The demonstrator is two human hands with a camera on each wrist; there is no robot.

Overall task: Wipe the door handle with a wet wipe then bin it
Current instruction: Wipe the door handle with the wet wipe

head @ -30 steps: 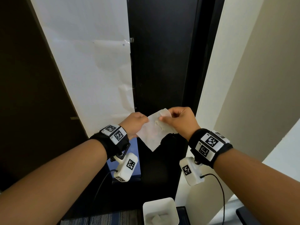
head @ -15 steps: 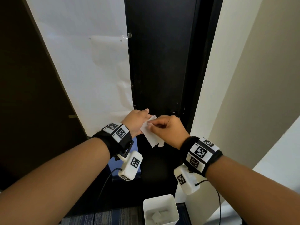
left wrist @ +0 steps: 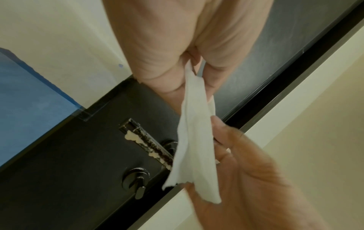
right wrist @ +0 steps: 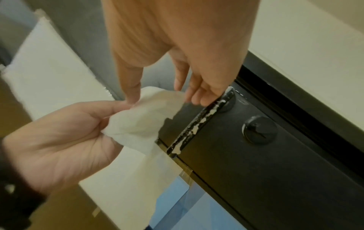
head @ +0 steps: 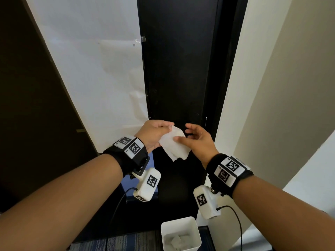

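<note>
- Wet wipe (head: 175, 145): held in front of the dark door, just above the handle; I have my left hand (head: 153, 134) pinching its upper corner, the rest hanging loose and half folded.
- Right hand (head: 196, 140): fingers spread and relaxed, grasping nothing; the thumb touches the wipe's face, the other fingertips hang just over the handle.
- Door handle (right wrist: 199, 123): a black lever near the door's right edge, smeared along its top with pale, crusted blobs; not yet wiped, by my reading.
- Risk: a one-corner pinch on limp, wet cloth could slip as I pass it across; a bunched wipe may only smear the blobs.
- Risk: residue looks dried, so one light pass may leave some behind.
- Thumb-turn lock (right wrist: 259, 130): just below the handle; a wide stroke could catch it.
- White bin (head: 181, 234): on the floor at the door's foot, directly beneath my hands, already holding crumpled wipes.
- White paper sheet (head: 94, 69): taped to the door's left part, its edge near the handle; a damp wipe could wet it.
</note>
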